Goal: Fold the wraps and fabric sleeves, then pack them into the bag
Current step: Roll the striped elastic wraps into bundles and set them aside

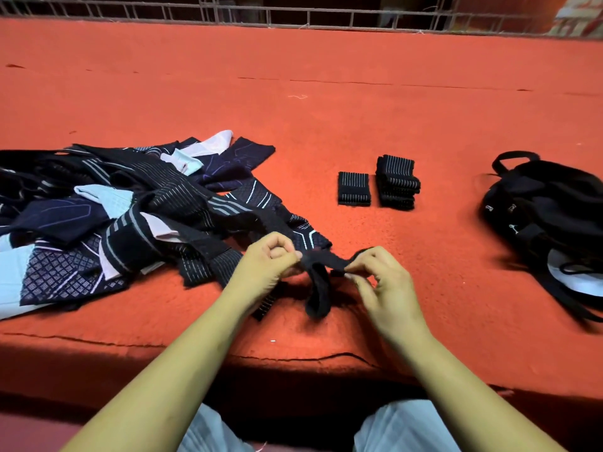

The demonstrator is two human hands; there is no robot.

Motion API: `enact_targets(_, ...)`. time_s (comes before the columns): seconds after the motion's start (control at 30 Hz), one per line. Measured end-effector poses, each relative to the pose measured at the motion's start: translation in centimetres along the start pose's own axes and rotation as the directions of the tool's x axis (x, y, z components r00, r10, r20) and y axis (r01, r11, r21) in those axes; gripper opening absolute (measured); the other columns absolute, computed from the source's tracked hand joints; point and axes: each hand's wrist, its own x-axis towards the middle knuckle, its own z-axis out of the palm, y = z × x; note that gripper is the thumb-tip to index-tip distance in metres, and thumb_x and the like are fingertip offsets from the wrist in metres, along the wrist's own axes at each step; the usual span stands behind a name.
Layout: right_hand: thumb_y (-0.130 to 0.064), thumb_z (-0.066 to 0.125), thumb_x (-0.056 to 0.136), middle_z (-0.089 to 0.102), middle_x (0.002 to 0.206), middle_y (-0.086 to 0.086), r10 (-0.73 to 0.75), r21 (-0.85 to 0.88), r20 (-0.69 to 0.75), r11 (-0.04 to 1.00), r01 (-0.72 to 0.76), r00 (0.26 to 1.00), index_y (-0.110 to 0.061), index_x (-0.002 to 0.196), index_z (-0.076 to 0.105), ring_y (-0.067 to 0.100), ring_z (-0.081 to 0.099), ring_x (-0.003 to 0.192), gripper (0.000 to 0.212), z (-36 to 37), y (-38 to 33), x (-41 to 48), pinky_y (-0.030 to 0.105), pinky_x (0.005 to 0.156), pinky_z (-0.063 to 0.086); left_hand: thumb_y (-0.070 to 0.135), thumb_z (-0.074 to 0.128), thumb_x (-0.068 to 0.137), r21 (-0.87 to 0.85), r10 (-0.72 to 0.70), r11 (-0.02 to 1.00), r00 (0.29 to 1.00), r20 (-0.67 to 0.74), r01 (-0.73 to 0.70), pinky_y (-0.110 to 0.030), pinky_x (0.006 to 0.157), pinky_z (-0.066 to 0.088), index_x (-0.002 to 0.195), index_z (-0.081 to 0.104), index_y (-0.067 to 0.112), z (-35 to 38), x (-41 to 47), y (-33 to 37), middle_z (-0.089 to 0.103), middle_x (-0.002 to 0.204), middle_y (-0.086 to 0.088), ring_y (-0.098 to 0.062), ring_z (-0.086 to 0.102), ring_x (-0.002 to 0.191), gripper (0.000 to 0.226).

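Observation:
My left hand (266, 261) and my right hand (380, 282) both pinch a black wrap (318, 275) just above the orange table, near its front edge. A loop of the wrap hangs down between the hands. Its long tail runs left and back toward a loose heap of dark wraps and patterned fabric sleeves (107, 210). Two folded striped wraps lie further back: a single one (354, 189) and a small stack (396, 181). The black bag (548, 216) sits at the right.
The orange felt table (326, 93) stretches far back to a metal railing (293, 16). Its front edge (293, 357) runs just under my forearms. My knees in light trousers show below the edge.

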Motion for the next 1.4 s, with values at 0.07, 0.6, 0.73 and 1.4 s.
enact_targets(0.07,0.007,0.071,0.077,0.058,0.084,-0.005,0.093,-0.034,-0.030,0.995,-0.094,0.995,-0.017,0.080,0.065,0.004,0.055,0.079,0.025,0.4,0.8,-1.3,0.015,0.074,0.042,-0.003,0.062,0.092,-0.001,0.063,0.998,0.987,-0.146,-0.064,-0.024,0.056,0.045,0.080,0.053,0.015,-0.8,0.6,0.0,0.046,0.054,0.003,-0.005,0.044,0.048,0.023)
enact_targets(0.6,-0.009,0.074,0.084,0.057,0.054,-0.016,0.179,0.346,0.427,0.874,-0.343,0.886,-0.009,0.102,0.072,-0.002,0.042,0.045,0.017,-5.8,-6.0,8.4,0.010,0.049,0.032,0.009,0.072,0.084,-0.231,0.146,0.969,0.959,0.243,-0.089,-0.017,0.062,0.051,0.088,0.053,0.014,0.2,1.5,6.6,0.061,0.073,0.001,-0.008,0.061,0.069,0.021)
enact_targets(0.73,-0.008,0.072,0.085,0.052,0.067,0.001,0.266,0.531,0.395,0.715,-0.454,0.880,-0.008,0.098,0.073,0.008,0.033,0.048,0.013,-4.8,-5.8,9.7,0.021,0.047,0.025,0.049,0.088,0.065,-0.315,0.113,0.949,0.963,0.245,-0.032,-0.034,0.084,0.056,0.115,0.057,0.012,0.4,1.8,5.4,0.065,0.111,-0.015,-0.020,0.064,0.099,0.070)
enact_targets(1.4,-0.007,0.068,0.090,0.066,0.087,0.005,0.613,0.834,0.062,0.401,-0.378,0.788,-0.014,0.095,0.066,0.012,0.059,0.062,0.009,-3.4,1.0,11.9,0.023,0.059,0.050,-0.006,0.065,0.081,-0.215,-0.233,0.900,0.836,0.497,0.379,-0.035,0.082,0.060,0.109,0.066,0.002,2.7,-0.5,0.6,0.070,0.102,-0.016,-0.023,0.070,0.086,0.030)
